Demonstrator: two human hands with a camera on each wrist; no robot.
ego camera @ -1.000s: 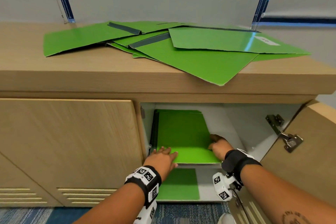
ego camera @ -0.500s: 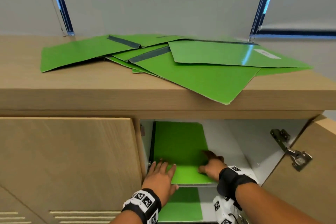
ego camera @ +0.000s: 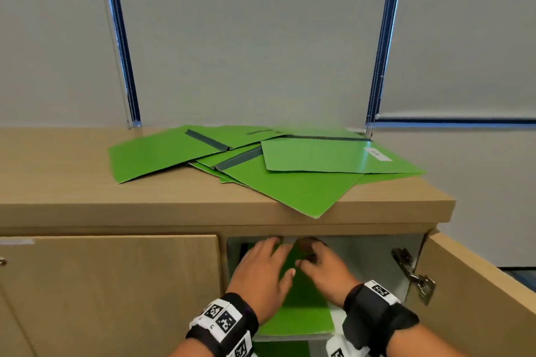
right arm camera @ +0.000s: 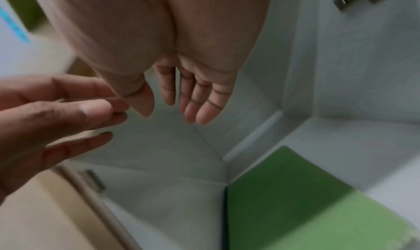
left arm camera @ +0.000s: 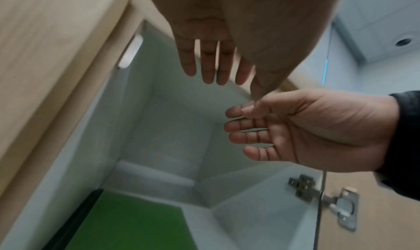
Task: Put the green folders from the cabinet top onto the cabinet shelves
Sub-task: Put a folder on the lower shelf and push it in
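Several green folders (ego camera: 293,180) lie in a loose, overlapping pile on the wooden cabinet top (ego camera: 87,182); one corner hangs over the front edge. Inside the open compartment a stack of green folders (ego camera: 301,316) lies flat on the upper shelf, also visible as green folders (left arm camera: 136,223) in the left wrist view and green folders (right arm camera: 295,200) in the right wrist view. My left hand (ego camera: 261,272) and right hand (ego camera: 322,266) hover side by side above that stack, just under the cabinet top. The left fingers (left arm camera: 211,63) are straight and the right fingers (right arm camera: 188,95) hang relaxed. Neither hand holds anything.
The right cabinet door (ego camera: 478,284) stands open on a metal hinge (ego camera: 414,275); the left door (ego camera: 110,293) is closed. Another green folder (ego camera: 281,349) lies on the shelf below. Window blinds with blue cords (ego camera: 121,38) hang behind the cabinet.
Both hands have lifted off the shelved folder stack and risen toward the top of the opening, closer together. The view has tilted up toward the pile on top.
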